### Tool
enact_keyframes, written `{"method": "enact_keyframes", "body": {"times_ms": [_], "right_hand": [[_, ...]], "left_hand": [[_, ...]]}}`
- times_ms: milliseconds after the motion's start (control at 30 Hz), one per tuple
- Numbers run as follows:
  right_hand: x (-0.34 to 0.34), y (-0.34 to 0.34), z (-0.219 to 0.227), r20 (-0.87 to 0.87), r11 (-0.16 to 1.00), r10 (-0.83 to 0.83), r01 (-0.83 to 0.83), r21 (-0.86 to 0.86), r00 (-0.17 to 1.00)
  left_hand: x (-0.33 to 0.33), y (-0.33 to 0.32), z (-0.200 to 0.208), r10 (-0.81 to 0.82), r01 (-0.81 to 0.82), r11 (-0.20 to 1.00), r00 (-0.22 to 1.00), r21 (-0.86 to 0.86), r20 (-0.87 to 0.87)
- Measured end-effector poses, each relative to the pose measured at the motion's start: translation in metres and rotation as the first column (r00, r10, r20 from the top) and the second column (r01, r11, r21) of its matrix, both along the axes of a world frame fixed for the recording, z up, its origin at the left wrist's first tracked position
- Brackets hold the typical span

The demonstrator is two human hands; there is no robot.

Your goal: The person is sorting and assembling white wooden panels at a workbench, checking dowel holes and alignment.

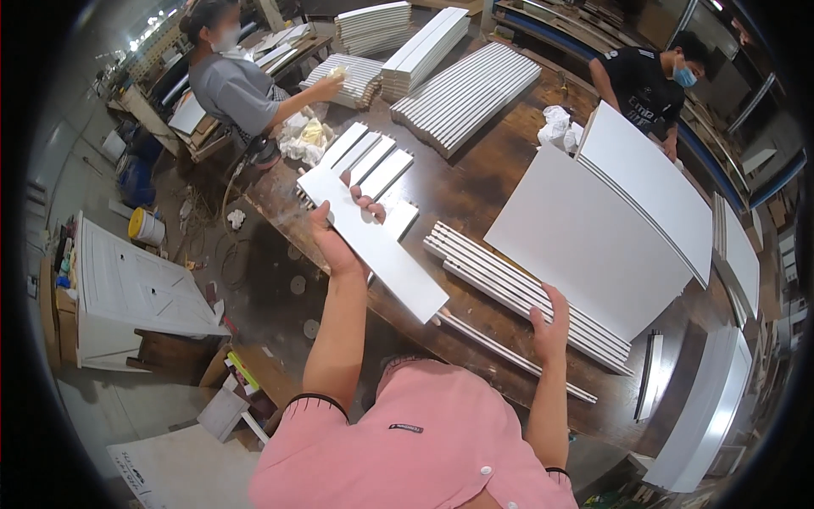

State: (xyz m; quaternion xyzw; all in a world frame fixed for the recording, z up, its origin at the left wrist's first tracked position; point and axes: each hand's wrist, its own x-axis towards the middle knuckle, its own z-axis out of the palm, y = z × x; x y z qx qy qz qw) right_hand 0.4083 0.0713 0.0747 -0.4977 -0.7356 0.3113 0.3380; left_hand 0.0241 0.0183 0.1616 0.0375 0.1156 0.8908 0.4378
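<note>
A long white board (381,242) with pegs at its ends is raised slantwise over the near left of the table. My left hand (337,246) is closed round it, the thumb on the near side and fingertips curling over the far side. Several shorter white slats (380,170) lie just beyond it. To the right, my right hand (551,327) touches a row of long white strips (526,293), its thumb and fingers apart. Between that row and the table edge lies a single thin white strip (517,356).
Stacks of white slats (466,93) stand at the table's far side. Large white panels (593,229) lie at the right. A person in grey (237,89) works at far left, another in black (644,85) at far right. White cabinet-like panels (140,293) stand left, near a bucket (147,226).
</note>
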Motion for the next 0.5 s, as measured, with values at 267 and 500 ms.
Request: {"method": "enact_keyframes", "body": {"times_ms": [267,500], "right_hand": [[-0.006,-0.057,-0.019,-0.055,0.99,-0.026,0.018,-0.142,0.998],[0.014,-0.083,-0.044,0.162,1.0,-0.022,0.025,-0.013,0.987]], "left_hand": [[0.006,0.003,-0.034,0.009,-0.034,0.971,0.995,-0.235,-0.104],[0.006,-0.004,-0.045,-0.432,0.039,0.81,0.715,-0.585,-0.549]]}}
